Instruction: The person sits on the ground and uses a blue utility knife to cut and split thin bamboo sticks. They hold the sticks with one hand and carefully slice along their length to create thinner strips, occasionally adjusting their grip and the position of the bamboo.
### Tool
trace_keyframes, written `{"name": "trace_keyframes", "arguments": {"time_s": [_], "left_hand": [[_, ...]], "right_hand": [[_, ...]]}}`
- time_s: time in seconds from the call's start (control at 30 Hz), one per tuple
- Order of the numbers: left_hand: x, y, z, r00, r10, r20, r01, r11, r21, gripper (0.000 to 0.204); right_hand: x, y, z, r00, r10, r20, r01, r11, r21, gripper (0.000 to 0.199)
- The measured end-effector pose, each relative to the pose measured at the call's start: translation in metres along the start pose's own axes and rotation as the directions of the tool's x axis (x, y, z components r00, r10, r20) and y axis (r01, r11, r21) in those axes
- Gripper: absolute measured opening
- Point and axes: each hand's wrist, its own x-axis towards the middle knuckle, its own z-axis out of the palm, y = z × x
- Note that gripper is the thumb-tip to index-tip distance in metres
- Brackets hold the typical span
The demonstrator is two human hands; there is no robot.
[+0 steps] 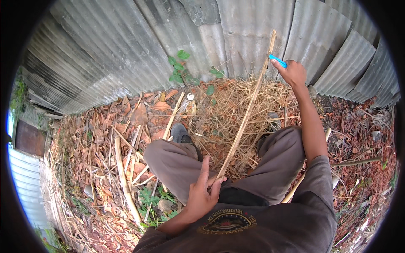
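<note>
The long, thin, pale woody stick [248, 109] slants over the dry yellow straw heap [223, 103], reaching past its far edge. The left hand [204, 192] pinches the near end. The right hand [293, 72] wraps round a bright blue handle [278, 62] against the stick (I can't make out a blade). If that small pinch lets the stick twist, the handle might slip.

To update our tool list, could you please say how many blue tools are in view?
1: a slim bright blue tool, in the right hand against a long pale woody strip; others may be hidden.
</note>
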Motion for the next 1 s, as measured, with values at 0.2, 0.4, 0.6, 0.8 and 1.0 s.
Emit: {"name": "trace_keyframes", "arguments": {"time_s": [0.2, 0.4, 0.6, 0.8, 1.0], "left_hand": [[0.003, -0.008, -0.001, 0.999, -0.04, 0.013, 0.041, 0.991, -0.128, 0.069], [0.04, -0.012, -0.003, 0.991, 0.061, -0.122, -0.07, 0.995, -0.069, 0.069], [0.064, -0.006, -0.004, 0.973, 0.122, -0.197, -0.133, 0.99, -0.044, 0.069], [0.071, 0.002, -0.006, 0.97, 0.088, -0.225, -0.1, 0.994, -0.041, 0.07], [0.08, 0.005, -0.007, 0.957, 0.165, -0.239, -0.126, 0.977, 0.171, 0.069]], "right_hand": [[-0.012, -0.004, -0.006, 0.995, 0.096, -0.019, -0.096, 0.995, 0.023, 0.089], [-0.072, -0.065, -0.023, 0.949, -0.292, 0.119, 0.28, 0.954, 0.106, 0.085], [-0.111, -0.094, -0.012, 0.792, -0.611, -0.003, 0.597, 0.773, 0.215, 0.078], [-0.118, -0.102, -0.008, 0.758, -0.651, -0.045, 0.641, 0.73, 0.238, 0.074], [-0.105, -0.099, 0.004, 0.756, -0.638, -0.145, 0.653, 0.75, 0.107, 0.082]]}}
